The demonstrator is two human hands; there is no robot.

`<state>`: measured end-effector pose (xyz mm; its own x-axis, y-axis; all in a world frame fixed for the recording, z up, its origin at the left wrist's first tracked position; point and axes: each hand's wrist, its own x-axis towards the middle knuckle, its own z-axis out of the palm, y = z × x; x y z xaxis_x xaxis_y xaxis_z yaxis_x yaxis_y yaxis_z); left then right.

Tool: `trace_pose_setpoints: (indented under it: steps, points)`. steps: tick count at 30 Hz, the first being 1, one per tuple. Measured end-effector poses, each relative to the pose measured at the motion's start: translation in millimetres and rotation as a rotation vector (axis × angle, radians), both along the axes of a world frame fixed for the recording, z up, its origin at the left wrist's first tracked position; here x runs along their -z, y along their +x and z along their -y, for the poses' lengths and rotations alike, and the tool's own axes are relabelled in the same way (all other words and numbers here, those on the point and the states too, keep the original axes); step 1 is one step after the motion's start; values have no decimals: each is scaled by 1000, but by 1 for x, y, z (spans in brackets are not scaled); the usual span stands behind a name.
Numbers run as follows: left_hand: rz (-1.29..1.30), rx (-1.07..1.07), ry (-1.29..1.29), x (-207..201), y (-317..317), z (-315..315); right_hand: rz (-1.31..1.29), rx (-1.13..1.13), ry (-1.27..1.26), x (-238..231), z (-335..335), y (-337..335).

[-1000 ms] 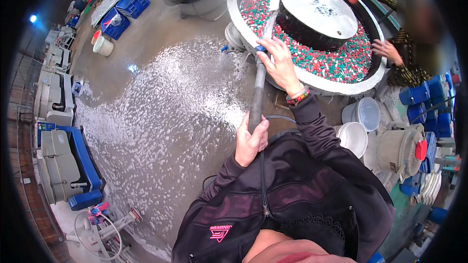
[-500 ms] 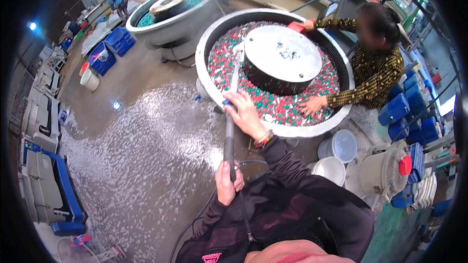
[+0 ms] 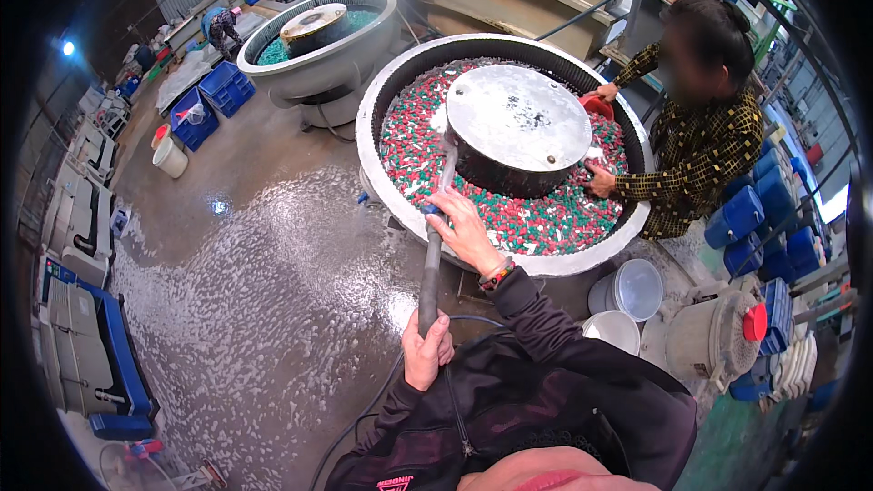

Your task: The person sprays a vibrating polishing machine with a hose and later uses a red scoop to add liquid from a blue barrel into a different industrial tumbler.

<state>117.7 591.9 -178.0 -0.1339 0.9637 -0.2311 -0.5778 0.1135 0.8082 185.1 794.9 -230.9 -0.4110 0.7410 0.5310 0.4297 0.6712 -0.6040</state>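
A grey hose (image 3: 431, 275) with a blue valve runs upward from my hands over the rim of a big round tub (image 3: 371, 147). Wrapped round its lower part is my left hand (image 3: 426, 352). My right hand (image 3: 462, 229), a bracelet at the wrist, grips it higher up, by the blue valve. The hose's far end points at the side of the tub's round metal centre drum (image 3: 518, 116). Small red, green and white pieces (image 3: 518, 225) fill the ring around this drum. Across the tub, a co-worker holds a red scoop (image 3: 597, 106) and has the other hand in the pieces.
Another round tub (image 3: 364, 59) with green pieces stands behind, left. Two white buckets (image 3: 627, 291) sit by the near right rim, with a lidded drum (image 3: 709, 336) beyond. Blue crates (image 3: 227, 86) and machines (image 3: 82, 345) line the left. Foamy water covers the floor (image 3: 255, 309).
The co-worker's scoop has come up into fuller view at the drum's far side, and their other hand has moved farther back along the drum. My two hands keep their grip on the hose.
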Motion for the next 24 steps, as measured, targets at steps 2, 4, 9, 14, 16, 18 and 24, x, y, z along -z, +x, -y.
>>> trace_pose_setpoints:
  steps: [2, 4, 9, 14, 16, 18, 24]
  points:
    - [-26, -7, -6, 1, 3, 0, -31, -51, -33, 0, 0, 2]
    - [-24, -9, -5, 4, 5, 1, -39, -64, -33, 2, 0, 2]
    - [-34, -2, -34, 9, 9, 3, -22, -56, -19, 7, 3, 9]
    - [-23, -28, -75, 14, 10, 16, 10, -150, -63, 24, 12, 10]
    - [-20, -29, -82, 17, 13, 24, -93, -173, -45, 24, 19, 11]
    - [-5, -23, -22, 21, 17, 27, -92, -183, -120, 16, 21, 14]
    - [87, -77, 45, 30, 15, 31, -47, -137, -20, 17, 28, -2]
